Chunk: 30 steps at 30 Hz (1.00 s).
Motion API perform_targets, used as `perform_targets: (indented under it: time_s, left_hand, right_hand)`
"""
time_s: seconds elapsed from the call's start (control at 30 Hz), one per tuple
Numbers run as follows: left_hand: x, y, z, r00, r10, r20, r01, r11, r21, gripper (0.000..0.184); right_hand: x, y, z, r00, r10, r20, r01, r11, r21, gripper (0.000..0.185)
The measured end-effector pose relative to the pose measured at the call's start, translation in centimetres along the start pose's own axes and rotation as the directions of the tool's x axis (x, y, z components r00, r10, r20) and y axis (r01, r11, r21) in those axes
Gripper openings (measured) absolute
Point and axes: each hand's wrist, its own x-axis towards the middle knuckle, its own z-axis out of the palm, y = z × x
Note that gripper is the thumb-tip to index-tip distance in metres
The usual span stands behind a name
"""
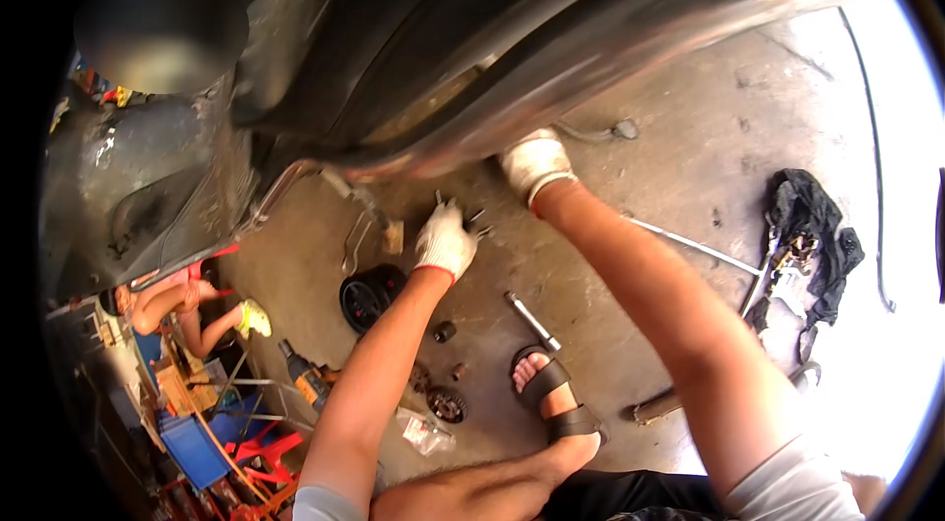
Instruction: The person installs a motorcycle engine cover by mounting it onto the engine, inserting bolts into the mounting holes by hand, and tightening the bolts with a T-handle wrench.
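My left hand point(448, 241), in a white knitted glove with a red cuff, is low over the concrete floor, its fingers curled around small metal pieces too small to make out. My right hand point(535, 164), in a stained white glove, is at the lower edge of the dark vehicle body panel point(591, 58); its fingertips are hidden there. Below my left hand lie a black round part point(366, 299), a small black socket point(445, 331) and a toothed gear point(448, 405). A chrome socket bar point(533, 321) lies beside my sandalled foot.
A long metal rod point(694, 247) and a black cloth with parts point(812, 226) lie at the right. A power tool point(305, 375) and plastic bag point(425, 432) are at lower left. Another person point(192, 309) sits near a blue bin point(197, 447). A hose point(871, 147) crosses the far right.
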Motion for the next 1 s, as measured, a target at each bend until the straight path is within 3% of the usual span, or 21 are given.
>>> perform_targets:
  time_s: [0.17, 0.2, 0.23, 0.27, 0.33, 0.37, 0.43, 0.5, 0.53, 0.6, 0.63, 0.67, 0.73, 0.77, 0.83, 0.87, 0.93, 1.0]
  left_hand:
    - [-0.2, 1.3, -0.9, 0.997, -0.023, -0.071, 0.021, 0.999, -0.028, 0.031]
    - [-0.2, 2.4, -1.6, 0.997, -0.07, 0.007, 0.07, 0.971, -0.228, 0.029]
    - [-0.2, 3.3, -2.4, 0.99, -0.104, 0.099, 0.136, 0.903, -0.407, 0.027]
    - [0.0, 4.4, -2.8, 0.991, -0.085, 0.104, 0.12, 0.909, -0.399, 0.027]
    - [-0.2, 7.0, -3.3, 0.98, 0.054, 0.191, 0.133, 0.539, -0.832, 0.021]
    - [-0.4, 9.0, -4.5, 0.977, 0.068, 0.2, 0.129, 0.561, -0.818, 0.021]
    - [-0.7, 13.5, -7.4, 0.937, 0.156, 0.312, 0.239, 0.363, -0.901, 0.022]
    - [0.5, 15.7, -8.3, 0.906, 0.245, 0.345, 0.247, 0.355, -0.902, 0.028]
    - [1.4, 16.6, -8.8, 0.9, 0.243, 0.361, 0.247, 0.397, -0.884, 0.028]
    - [3.8, 18.7, -9.5, 0.826, 0.318, 0.466, 0.301, 0.45, -0.841, 0.034]
    - [5.3, 19.9, -8.9, 0.859, 0.267, 0.437, 0.304, 0.42, -0.855, 0.03]
    - [6.9, 21.1, -8.5, 0.885, 0.308, 0.35, 0.211, 0.404, -0.89, 0.024]
    - [10.1, 24.1, -7.7, 0.95, 0.242, 0.199, 0.136, 0.255, -0.957, 0.012]
    - [12.0, 25.5, -7.8, 0.947, 0.246, 0.207, 0.132, 0.289, -0.948, 0.012]
    - [15.1, 27.2, -8.4, 0.981, 0.159, 0.109, 0.11, 0.003, -0.994, 0.01]
    - [15.7, 27.8, -9.0, 0.981, 0.162, 0.108, 0.105, 0.027, -0.994, 0.01]
    - [16.3, 28.8, -9.8, 0.952, 0.292, 0.094, 0.184, -0.301, -0.936, 0.011]
    - [16.1, 29.1, -9.6, 0.941, 0.33, 0.078, 0.178, -0.283, -0.943, 0.01]
  right_hand:
    - [-2.8, 1.2, 1.0, 0.994, 0.059, -0.087, -0.055, 0.998, 0.042, 0.024]
    - [-4.0, 1.8, -0.1, 0.992, 0.126, -0.028, -0.116, 0.962, 0.246, 0.026]
    - [-5.2, 2.3, -1.1, 0.983, 0.178, 0.041, -0.178, 0.879, 0.442, 0.03]
    - [-6.4, 3.2, -1.3, 0.97, 0.244, 0.006, -0.199, 0.775, 0.6, 0.032]
    - [-9.7, 4.8, -2.1, 0.894, 0.428, -0.135, -0.127, 0.529, 0.839, 0.034]
    - [-10.1, 5.9, 0.3, 0.806, 0.521, -0.281, 0.029, 0.44, 0.898, 0.034]
    - [-11.9, 8.6, -1.9, 0.752, 0.639, -0.161, 0.027, 0.213, 0.977, 0.034]
    - [-13.4, 12.0, -4.2, 0.826, 0.559, 0.073, -0.036, -0.077, 0.996, 0.031]
    - [-13.9, 12.9, -5.0, 0.834, 0.549, 0.056, 0.046, -0.171, 0.984, 0.029]
    - [-14.7, 14.2, -6.2, 0.787, 0.617, 0.001, 0.097, -0.125, 0.987, 0.023]
    - [-15.0, 14.7, -6.5, 0.767, 0.641, -0.027, 0.121, -0.103, 0.987, 0.021]
    - [-15.2, 15.2, -6.7, 0.751, 0.66, -0.015, 0.13, -0.126, 0.983, 0.021]
    - [-16.1, 15.7, -7.4, 0.716, 0.699, 0.004, 0.138, -0.146, 0.98, 0.022]
    - [-16.6, 16.0, -7.4, 0.707, 0.707, 0.01, 0.158, -0.171, 0.972, 0.022]
    - [-17.4, 16.4, -7.3, 0.671, 0.739, 0.057, 0.162, -0.221, 0.962, 0.023]
    - [-17.9, 16.6, -7.1, 0.673, 0.736, 0.07, 0.183, -0.258, 0.949, 0.024]
    - [-18.6, 17.1, -6.7, 0.657, 0.752, 0.045, 0.186, -0.22, 0.958, 0.024]
    - [-19.1, 17.3, -6.5, 0.628, 0.778, 0.017, 0.18, -0.166, 0.97, 0.024]
